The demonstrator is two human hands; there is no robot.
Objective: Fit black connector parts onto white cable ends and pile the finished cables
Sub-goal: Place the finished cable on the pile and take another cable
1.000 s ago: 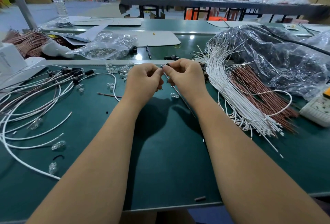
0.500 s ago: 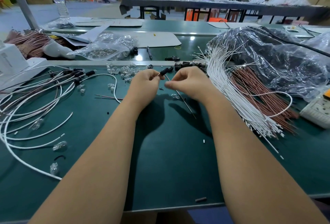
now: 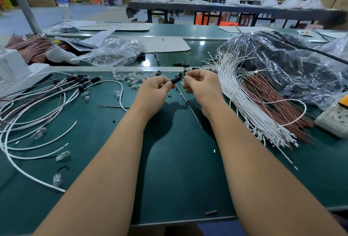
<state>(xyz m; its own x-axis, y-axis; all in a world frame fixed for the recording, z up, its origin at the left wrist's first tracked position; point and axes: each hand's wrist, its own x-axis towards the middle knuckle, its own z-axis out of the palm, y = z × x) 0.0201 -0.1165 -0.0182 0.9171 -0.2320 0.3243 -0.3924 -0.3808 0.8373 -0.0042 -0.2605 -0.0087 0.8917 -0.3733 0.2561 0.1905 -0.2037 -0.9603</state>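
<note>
My left hand [image 3: 153,89] pinches a black connector [image 3: 175,79] at its fingertips, above the green table [image 3: 178,169]. A thin brownish cable [image 3: 189,105] runs from the connector down toward my right wrist. My right hand [image 3: 202,85] is just right of the connector, a small gap away. Its fingers are curled and its fingertips pinch something small and pale that I cannot make out. A bundle of bare white cables [image 3: 243,100] lies to the right. Cables fitted with black connectors [image 3: 82,81] are piled at the left [image 3: 43,104].
Loose clear bulbs [image 3: 130,76] and black connectors [image 3: 188,70] lie beyond my hands. Brown cables [image 3: 276,104], a plastic bag of dark parts [image 3: 286,66] and a power strip [image 3: 335,120] sit at the right. At the far left stands a white box [image 3: 11,66].
My hands were together on the connector and cable. They have drawn slightly apart, and the connector now stays in my left fingertips.
</note>
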